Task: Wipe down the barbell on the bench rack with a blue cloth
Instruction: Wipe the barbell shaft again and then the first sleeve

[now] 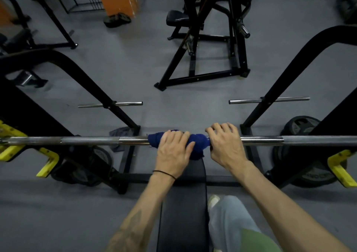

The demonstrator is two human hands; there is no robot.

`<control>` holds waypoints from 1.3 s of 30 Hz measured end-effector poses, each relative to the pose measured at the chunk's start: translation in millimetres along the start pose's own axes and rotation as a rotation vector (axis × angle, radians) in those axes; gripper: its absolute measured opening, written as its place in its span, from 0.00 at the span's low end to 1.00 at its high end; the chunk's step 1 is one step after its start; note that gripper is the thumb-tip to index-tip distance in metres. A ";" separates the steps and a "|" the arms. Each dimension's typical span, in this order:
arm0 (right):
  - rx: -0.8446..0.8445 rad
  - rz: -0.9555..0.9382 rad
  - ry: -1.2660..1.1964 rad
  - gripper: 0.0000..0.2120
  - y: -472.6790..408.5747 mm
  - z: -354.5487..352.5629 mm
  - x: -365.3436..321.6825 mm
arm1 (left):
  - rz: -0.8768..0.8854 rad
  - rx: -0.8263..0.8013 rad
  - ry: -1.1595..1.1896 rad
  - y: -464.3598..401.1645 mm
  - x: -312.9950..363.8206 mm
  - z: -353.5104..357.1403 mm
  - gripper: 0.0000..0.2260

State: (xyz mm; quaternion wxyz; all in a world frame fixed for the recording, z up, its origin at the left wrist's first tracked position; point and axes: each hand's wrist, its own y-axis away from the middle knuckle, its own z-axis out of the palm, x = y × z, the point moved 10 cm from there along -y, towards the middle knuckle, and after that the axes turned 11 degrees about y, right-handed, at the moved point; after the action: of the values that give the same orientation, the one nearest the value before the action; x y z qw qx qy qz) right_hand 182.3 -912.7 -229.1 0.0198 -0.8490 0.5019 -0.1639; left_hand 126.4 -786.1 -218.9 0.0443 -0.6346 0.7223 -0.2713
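Observation:
A steel barbell runs left to right across the view, resting on the bench rack's yellow hooks. A dark blue cloth is wrapped over the bar's middle. My left hand lies on top of the cloth and presses it around the bar. Just to the right of the cloth, my right hand grips the bare bar, fingers curled over its far side. Part of the cloth is hidden under my left hand.
The black bench pad extends toward me under the bar. Black rack uprights stand on both sides, with weight plates on the floor. A grey rag lies by the left upright. Another black machine stands ahead.

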 end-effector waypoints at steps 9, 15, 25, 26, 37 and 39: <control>0.066 0.037 -0.017 0.14 -3.1 -0.5 0.1 | -0.329 0.071 -0.158 10.8 -105.3 -40.3 0.17; 0.122 0.050 -0.092 0.12 1.0 0.5 1.5 | -0.239 0.042 -0.020 -7.4 -17.0 -4.9 0.13; 0.215 -0.002 -0.173 0.16 3.7 -7.1 11.5 | -0.066 0.085 0.079 2.3 -26.9 -17.6 0.15; 0.211 0.005 -0.169 0.17 2.5 -6.6 12.5 | -0.114 0.108 0.062 4.4 -49.9 -28.6 0.15; 0.122 0.118 -0.203 0.16 -4.2 -4.2 6.9 | -0.228 0.068 0.052 -13.1 -2.0 -0.2 0.11; 0.147 0.127 -0.208 0.13 -3.1 -7.2 9.3 | -0.179 0.038 0.084 -8.4 25.4 13.1 0.12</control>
State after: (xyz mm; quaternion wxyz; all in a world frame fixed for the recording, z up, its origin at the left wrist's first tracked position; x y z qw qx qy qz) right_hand 186.9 -918.2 -219.3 0.1439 -0.8244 0.5364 -0.1097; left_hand 134.4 -814.8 -219.1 0.0017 -0.6837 0.6587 -0.3141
